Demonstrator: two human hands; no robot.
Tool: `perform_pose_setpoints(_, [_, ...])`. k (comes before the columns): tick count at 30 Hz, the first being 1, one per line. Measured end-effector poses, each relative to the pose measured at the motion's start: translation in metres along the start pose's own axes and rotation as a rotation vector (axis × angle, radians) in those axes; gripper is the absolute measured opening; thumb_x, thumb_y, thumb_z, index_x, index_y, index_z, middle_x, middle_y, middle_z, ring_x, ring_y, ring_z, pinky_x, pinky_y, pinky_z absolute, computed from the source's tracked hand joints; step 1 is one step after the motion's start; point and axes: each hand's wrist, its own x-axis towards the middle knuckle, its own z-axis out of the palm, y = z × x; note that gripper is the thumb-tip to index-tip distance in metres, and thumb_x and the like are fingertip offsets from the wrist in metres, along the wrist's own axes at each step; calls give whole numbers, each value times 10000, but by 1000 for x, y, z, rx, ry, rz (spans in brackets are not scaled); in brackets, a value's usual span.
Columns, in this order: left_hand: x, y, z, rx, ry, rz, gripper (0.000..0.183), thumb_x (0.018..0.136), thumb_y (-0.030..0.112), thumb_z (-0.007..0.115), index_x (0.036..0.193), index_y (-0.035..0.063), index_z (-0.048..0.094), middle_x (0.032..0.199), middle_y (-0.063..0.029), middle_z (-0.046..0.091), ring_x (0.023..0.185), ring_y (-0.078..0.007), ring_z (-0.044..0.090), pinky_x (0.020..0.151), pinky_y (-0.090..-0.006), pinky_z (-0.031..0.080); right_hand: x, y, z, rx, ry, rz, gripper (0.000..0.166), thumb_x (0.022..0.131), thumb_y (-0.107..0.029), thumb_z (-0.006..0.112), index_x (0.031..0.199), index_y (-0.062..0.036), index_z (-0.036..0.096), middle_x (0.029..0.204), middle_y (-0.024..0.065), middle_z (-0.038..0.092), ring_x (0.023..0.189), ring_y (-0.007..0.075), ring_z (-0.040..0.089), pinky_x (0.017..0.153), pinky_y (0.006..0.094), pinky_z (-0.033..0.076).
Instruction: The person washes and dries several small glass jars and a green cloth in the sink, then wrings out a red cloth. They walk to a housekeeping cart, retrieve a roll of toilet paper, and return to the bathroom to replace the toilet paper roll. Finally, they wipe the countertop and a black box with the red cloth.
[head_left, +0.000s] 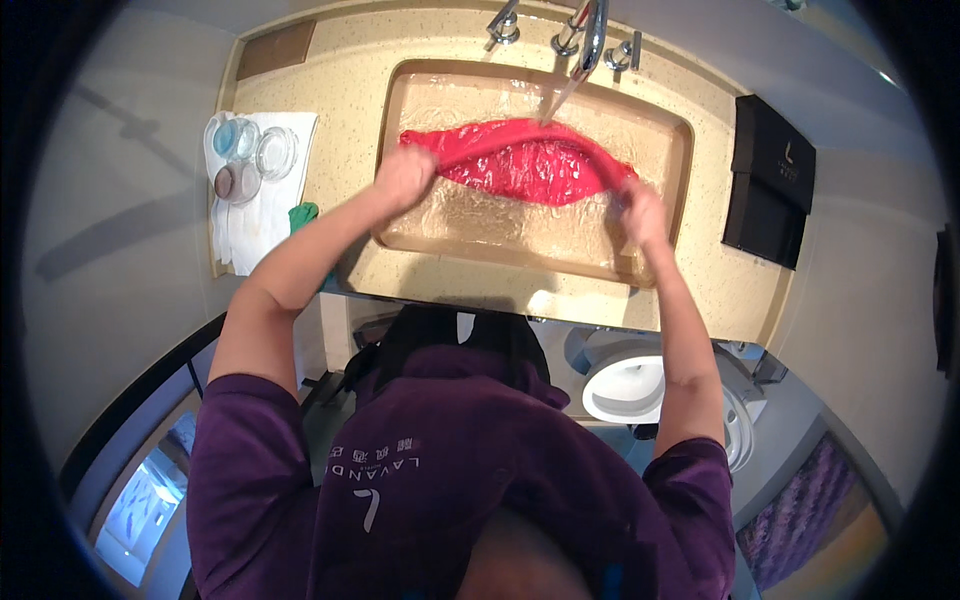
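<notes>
A wet red cloth (525, 169) is stretched across a rectangular sink (525, 259) that has water in it. My left hand (406, 178) is closed around the cloth near its left end. Near the right end, my right hand (643, 213) grips it too, slightly blurred. Between my hands the upper edge bows toward the faucet, and the wet middle sags into the water. From the chrome faucet (592, 41) a stream runs down onto the cloth's far edge.
On the counter's left, glass cups (238, 139) and a glass ashtray (277, 153) stand on a folded white towel (259, 217), near a green cloth (303, 216). A black box (772, 180) sits right. Chrome handles (506, 28) flank the faucet. A toilet (626, 390) is below the counter.
</notes>
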Motion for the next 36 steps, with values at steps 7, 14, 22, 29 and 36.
perform_pose_setpoints(7, [-4,-1,-20,-125,-245,-185,223,854,140,534,837,32,728,903,-218,723,908,-369,716,793,-471,580,1,4,-30,-182,-705,341,337,861,10,535,1090,-116,747,1006,192,729,902,340,713,856,408,562])
perform_pose_setpoints(14, [111,-10,-53,-169,-64,-133,648,742,57,662,1367,7,499,1400,-239,517,1291,-408,514,1075,-456,453,78,4,-19,9,182,35,263,930,-124,637,1185,-83,684,1119,191,688,1046,385,636,946,449,501])
perform_pose_setpoints(22, [206,112,15,-284,-41,-22,1292,708,623,801,1596,26,76,1638,-262,154,1537,-383,122,1225,-594,98,-18,-26,25,441,244,380,192,969,-70,595,1125,-20,695,1067,155,718,1019,263,670,931,358,508])
perform_pose_setpoints(29, [142,131,34,-93,27,172,888,701,162,814,1476,65,390,1261,-183,565,1223,-359,516,1044,-583,352,-75,0,21,561,307,510,186,969,-28,559,1079,-10,707,955,136,719,895,210,683,824,321,529])
perform_pose_setpoints(36, [152,166,-35,-157,-109,-289,139,729,171,655,851,114,688,1026,-141,603,1008,-237,558,828,-476,404,-95,-4,12,684,360,541,167,961,-12,567,1046,-6,711,905,125,720,833,193,685,776,306,539])
